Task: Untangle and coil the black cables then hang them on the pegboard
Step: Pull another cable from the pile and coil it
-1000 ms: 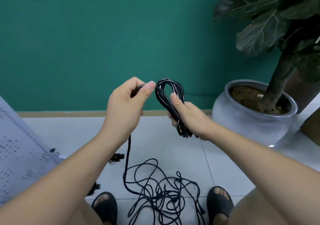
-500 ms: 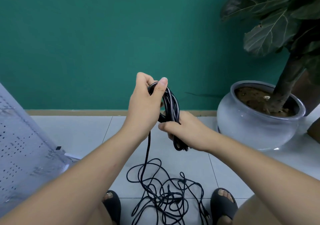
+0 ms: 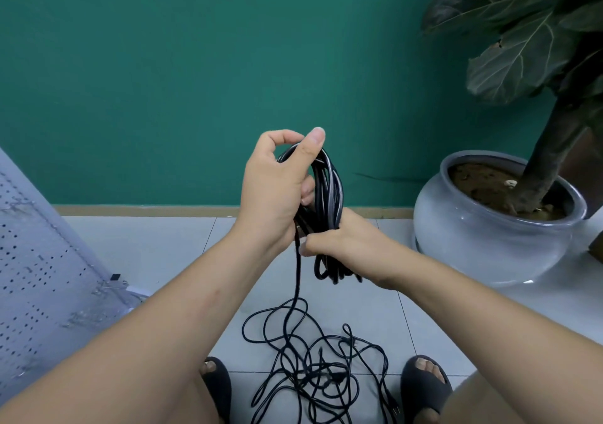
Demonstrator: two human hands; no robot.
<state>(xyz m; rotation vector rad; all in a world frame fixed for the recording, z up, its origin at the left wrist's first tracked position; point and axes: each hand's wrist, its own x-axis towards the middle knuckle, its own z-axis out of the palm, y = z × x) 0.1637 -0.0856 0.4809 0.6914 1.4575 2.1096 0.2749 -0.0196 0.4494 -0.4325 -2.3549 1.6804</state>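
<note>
The coil of black cable (image 3: 328, 188) is held upright in front of the person, between both hands and above the floor. The left hand (image 3: 274, 188) grips the coil's upper half. Its thumb (image 3: 313, 144) lies up along the near side of the top bend, and its fingers (image 3: 307, 191) curl round the strands from the far side, so the top of the loop passes between thumb and fingers. The right hand (image 3: 349, 244) is closed round the lower half of the same coil, just below the left hand and touching it. Its fingers wrap the bundle, the right thumb (image 3: 310, 246) lies across the front, and the bottom loops (image 3: 329, 271) stick out under the palm.

One loose strand (image 3: 297, 280) drops from where the two hands meet, straight down to a loose tangle of black cable (image 3: 313, 371) lying on the pale tiled floor (image 3: 182, 247). The tangle sits between the person's feet, which are in black sandals (image 3: 424, 387).

A white perforated pegboard (image 3: 36, 280) leans at the left edge, well apart from the hands. On the right a glossy grey pot (image 3: 489, 253) holds a large-leaved plant (image 3: 518, 57). It stands on the floor near the green wall (image 3: 163, 80).
</note>
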